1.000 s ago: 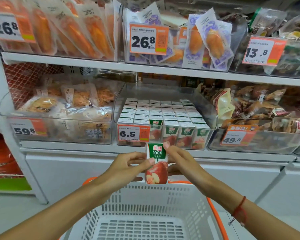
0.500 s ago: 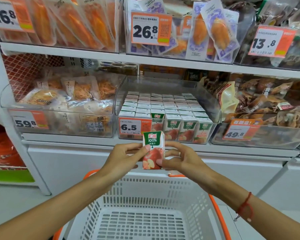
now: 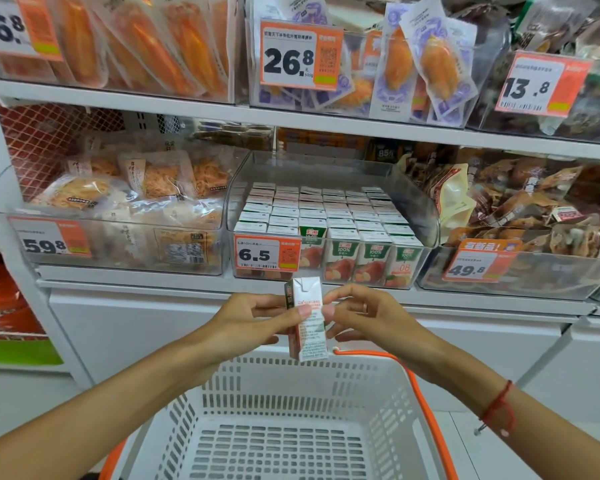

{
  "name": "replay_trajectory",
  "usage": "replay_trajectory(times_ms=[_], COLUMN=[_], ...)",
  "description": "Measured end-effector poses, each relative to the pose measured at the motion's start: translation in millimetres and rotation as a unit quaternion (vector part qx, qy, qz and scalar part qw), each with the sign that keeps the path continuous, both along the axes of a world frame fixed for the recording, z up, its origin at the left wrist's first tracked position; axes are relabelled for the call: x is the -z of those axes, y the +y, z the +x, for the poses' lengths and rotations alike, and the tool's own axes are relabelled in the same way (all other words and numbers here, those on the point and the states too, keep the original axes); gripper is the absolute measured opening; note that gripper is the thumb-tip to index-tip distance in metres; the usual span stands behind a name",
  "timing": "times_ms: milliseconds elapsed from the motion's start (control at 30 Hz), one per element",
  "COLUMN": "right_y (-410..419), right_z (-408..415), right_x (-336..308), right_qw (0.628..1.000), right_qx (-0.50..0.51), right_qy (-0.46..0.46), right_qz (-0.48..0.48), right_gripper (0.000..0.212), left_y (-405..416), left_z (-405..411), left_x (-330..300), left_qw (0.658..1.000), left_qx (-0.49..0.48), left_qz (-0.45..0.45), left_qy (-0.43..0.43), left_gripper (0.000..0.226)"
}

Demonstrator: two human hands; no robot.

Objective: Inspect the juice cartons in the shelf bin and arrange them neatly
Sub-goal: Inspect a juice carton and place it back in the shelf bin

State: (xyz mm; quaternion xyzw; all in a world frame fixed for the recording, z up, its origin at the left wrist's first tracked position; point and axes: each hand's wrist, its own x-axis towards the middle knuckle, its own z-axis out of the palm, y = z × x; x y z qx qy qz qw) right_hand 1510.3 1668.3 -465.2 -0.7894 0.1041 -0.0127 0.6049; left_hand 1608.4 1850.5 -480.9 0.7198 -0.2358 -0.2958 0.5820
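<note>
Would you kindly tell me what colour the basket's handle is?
Orange; the basket handle shows clearly in the head view, against the white basket.

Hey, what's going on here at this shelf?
A person is checking a juice carton, pinching it between the left hand and right hand above a white shopping basket. The carton's printed text panel faces the camera. Behind it, a clear shelf bin marked 6.5 holds neat rows of matching cartons, with one carton in the front row standing higher than the others.
</note>
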Motion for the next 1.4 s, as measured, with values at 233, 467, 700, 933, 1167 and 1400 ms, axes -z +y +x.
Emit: replay_trajectory(times_ms=[233,467,700,933,1167,1400], right_y=[-3.6,6.9,20.9,5.5,2.8,19.7], right_z=[0.5,1.7,1.7,3.3,5.3,2.4], right_x=[6.0,12.4,22.4,10.5,7.3,13.9], right_qw=[0.997,0.998,0.954,0.998,0.998,0.953], right_qx=[-0.054,-0.019,0.099,0.015,0.061,0.128], right_qy=[0.055,0.057,-0.040,0.022,0.034,-0.073], right_qz=[0.006,-0.007,-0.281,-0.058,0.012,-0.264], right_gripper=[0.039,0.049,0.062,0.047,0.035,0.053], left_y=[-2.3,-4.4,-11.6,-1.7,-3.8,-17.3], left_z=[-2.0,-3.5,-12.2,0.8,-1.0,-14.6], left_x=[2.3,7.1,14.2,8.0,5.9,5.8], left_qw=[0.999,0.996,0.990,0.995,0.996,0.990], left_qx=[-0.025,-0.064,-0.120,-0.078,-0.042,-0.087], left_qz=[-0.018,-0.063,-0.069,-0.063,-0.064,-0.063], left_qy=[0.021,0.004,-0.021,0.001,0.043,0.096], left_gripper=[0.032,0.024,0.014,0.013,0.024,0.011])
